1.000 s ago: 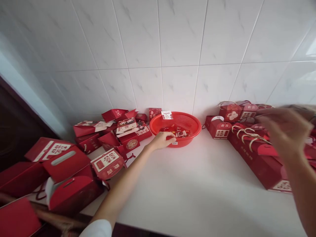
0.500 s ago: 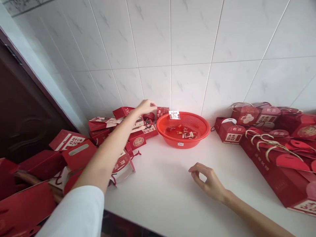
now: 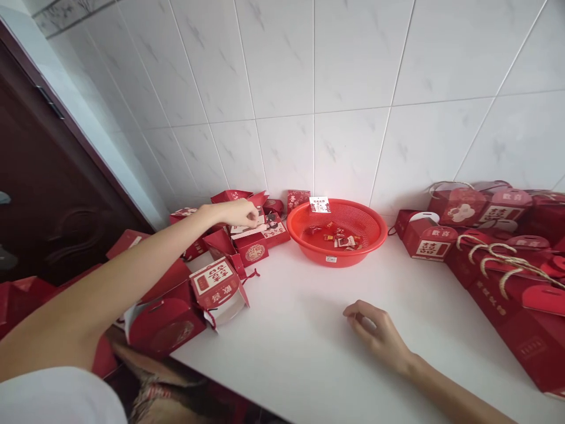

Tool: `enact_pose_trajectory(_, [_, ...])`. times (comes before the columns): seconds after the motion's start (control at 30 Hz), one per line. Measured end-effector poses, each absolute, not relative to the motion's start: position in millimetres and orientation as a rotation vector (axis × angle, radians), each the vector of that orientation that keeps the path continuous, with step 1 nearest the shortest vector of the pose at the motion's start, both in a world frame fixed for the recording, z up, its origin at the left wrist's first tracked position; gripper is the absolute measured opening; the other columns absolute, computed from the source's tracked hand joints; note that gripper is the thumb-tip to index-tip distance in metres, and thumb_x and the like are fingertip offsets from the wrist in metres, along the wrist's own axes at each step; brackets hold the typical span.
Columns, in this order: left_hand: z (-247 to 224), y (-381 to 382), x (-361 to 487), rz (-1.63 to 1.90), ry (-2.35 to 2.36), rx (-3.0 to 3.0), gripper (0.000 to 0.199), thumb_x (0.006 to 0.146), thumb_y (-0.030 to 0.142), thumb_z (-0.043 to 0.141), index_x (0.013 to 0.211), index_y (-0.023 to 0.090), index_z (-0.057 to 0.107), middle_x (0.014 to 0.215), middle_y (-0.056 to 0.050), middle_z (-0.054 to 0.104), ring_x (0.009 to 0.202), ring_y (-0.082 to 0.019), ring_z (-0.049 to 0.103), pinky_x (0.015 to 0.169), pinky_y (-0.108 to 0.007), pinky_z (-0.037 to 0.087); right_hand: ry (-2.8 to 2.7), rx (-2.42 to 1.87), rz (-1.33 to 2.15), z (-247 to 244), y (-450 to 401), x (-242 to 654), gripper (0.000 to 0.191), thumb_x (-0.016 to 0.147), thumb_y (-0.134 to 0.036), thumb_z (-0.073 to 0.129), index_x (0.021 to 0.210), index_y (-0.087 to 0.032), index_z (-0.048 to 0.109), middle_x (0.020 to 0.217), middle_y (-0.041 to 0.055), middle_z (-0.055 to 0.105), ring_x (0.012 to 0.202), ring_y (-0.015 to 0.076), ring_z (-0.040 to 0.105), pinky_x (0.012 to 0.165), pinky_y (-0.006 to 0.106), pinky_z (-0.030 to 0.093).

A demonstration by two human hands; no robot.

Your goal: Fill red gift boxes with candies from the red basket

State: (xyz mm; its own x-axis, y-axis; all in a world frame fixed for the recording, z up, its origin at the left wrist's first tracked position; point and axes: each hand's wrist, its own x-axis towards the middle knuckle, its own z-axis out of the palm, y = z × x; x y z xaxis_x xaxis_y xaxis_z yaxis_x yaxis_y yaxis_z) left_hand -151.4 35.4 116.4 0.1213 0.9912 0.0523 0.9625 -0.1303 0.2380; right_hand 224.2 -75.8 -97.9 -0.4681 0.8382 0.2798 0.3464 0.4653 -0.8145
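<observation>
My left hand (image 3: 242, 213) reaches over the pile of red boxes at the left, its fingers bent down and closed at a white and red printed box (image 3: 274, 229); whether it grips something is hidden. Low over the white table (image 3: 282, 341), my right hand (image 3: 375, 333) has its thumb and index finger curled towards each other, with nothing visible between them. A red plastic basket (image 3: 338, 257) stands between the box groups, holding several small wrapped sweets (image 3: 344, 240). A white card (image 3: 319, 204) rests on its back rim.
Red boxes with rope handles (image 3: 498, 282) fill the right side. An open red box (image 3: 216, 282) lies near the left front edge. Behind is a tiled wall (image 3: 282, 147), with a dark door (image 3: 44, 176) at the left.
My left hand has moved left and down, nearer the boxes. The view has shifted slightly left. My right hand has kept nearly the same place and pose.
</observation>
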Motion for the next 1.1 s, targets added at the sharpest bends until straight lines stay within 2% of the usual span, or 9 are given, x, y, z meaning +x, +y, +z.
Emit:
enact_pose_trajectory(0.17, [114.9,19.7,-124.9,-0.638,1.980,2.118,0.026,0.064,0.041,0.071,0.055,0.020,0.058,0.053,-0.003,0.058,0.050,-0.018,0.051,0.055,-0.029,0.038,-2.026,-0.995,0.908,-100.3,-76.7,225.0,0.022,0.094,-0.031,0.044,0.089,-0.022,0.064,0.081,0.0051,0.066,0.069,0.0187,0.059,0.064,0.033,0.051])
enact_pose_trajectory(0.27, [111.7,5.6,-120.4,-0.905,2.045,1.874,0.023,0.059,0.038,0.077,0.065,0.020,0.065,0.053,-0.003,0.060,0.052,-0.019,0.054,0.055,-0.029,0.041,-2.030,-0.989,0.913,-100.6,-76.7,224.7,0.022,0.094,-0.030,0.044,0.088,-0.022,0.064,0.080,0.0050,0.066,0.068,0.0184,0.058,0.064,0.032,0.051])
enact_pose_trajectory(0.47, [95.0,-7.1,-118.5,-0.930,1.992,1.923,0.023,0.055,0.026,0.078,0.076,0.020,0.073,0.048,0.000,0.056,0.056,-0.021,0.057,0.060,-0.029,0.045,-2.034,-0.993,0.919,-100.4,-75.8,224.0,0.022,0.093,-0.030,0.044,0.087,-0.022,0.064,0.081,0.0052,0.066,0.068,0.0183,0.058,0.065,0.033,0.051])
enact_pose_trajectory(0.57, [99.3,-11.9,-110.9,-0.946,1.983,1.950,0.022,0.063,0.037,0.075,0.076,0.019,0.074,0.048,-0.002,0.057,0.057,-0.022,0.058,0.060,-0.030,0.046,-2.032,-0.989,0.926,-99.8,-75.9,224.4,0.022,0.093,-0.030,0.044,0.087,-0.022,0.064,0.082,0.0055,0.067,0.068,0.0184,0.058,0.065,0.033,0.051])
enact_pose_trajectory(0.7, [102.9,-33.2,-85.5,-1.079,1.961,2.032,0.056,0.055,0.053,0.084,0.097,0.016,0.078,0.086,-0.013,0.075,0.079,-0.030,0.069,0.070,-0.032,0.052,-2.033,-0.978,0.926,-99.3,-76.4,224.7,0.022,0.092,-0.029,0.044,0.087,-0.022,0.064,0.082,0.0057,0.067,0.068,0.0185,0.059,0.064,0.033,0.051])
enact_pose_trajectory(0.77, [97.1,-47.8,-69.7,-1.174,1.945,2.070,0.068,0.047,0.048,0.090,0.105,0.015,0.077,0.106,-0.018,0.075,0.095,-0.036,0.069,0.080,-0.035,0.053,-2.034,-0.978,0.924,-99.1,-76.5,224.7,0.022,0.092,-0.029,0.044,0.087,-0.022,0.064,0.082,0.0059,0.068,0.068,0.0185,0.059,0.064,0.033,0.052])
enact_pose_trajectory(0.83, [89.0,-60.4,-56.9,-1.254,1.939,2.053,0.062,0.049,0.036,0.090,0.106,0.014,0.077,0.112,-0.020,0.073,0.099,-0.038,0.068,0.083,-0.038,0.054,-2.035,-0.981,0.916,-98.6,-76.5,224.7,0.022,0.092,-0.029,0.044,0.087,-0.021,0.064,0.082,0.0060,0.068,0.068,0.0185,0.060,0.064,0.033,0.052])
enact_pose_trajectory(0.97, [88.7,-71.1,-48.6,-1.341,1.863,2.053,0.035,0.055,-0.001,0.070,0.088,0.009,0.076,0.097,-0.020,0.074,0.079,-0.032,0.068,0.069,-0.036,0.053,-2.043,-0.967,0.886,-96.7,-76.4,224.9,0.022,0.092,-0.028,0.044,0.087,-0.021,0.064,0.082,0.0057,0.069,0.067,0.0178,0.060,0.063,0.032,0.052])
enact_pose_trajectory(1.1, [120.1,-66.5,-53.0,-1.238,1.783,2.160,0.043,0.059,-0.003,0.057,0.095,0.014,0.071,0.097,-0.014,0.071,0.071,-0.025,0.065,0.060,-0.030,0.046,-2.036,-0.932,0.842,-92.7,-76.9,224.0,0.021,0.093,-0.028,0.046,0.086,-0.022,0.065,0.081,0.0047,0.069,0.067,0.0174,0.062,0.063,0.032,0.054])
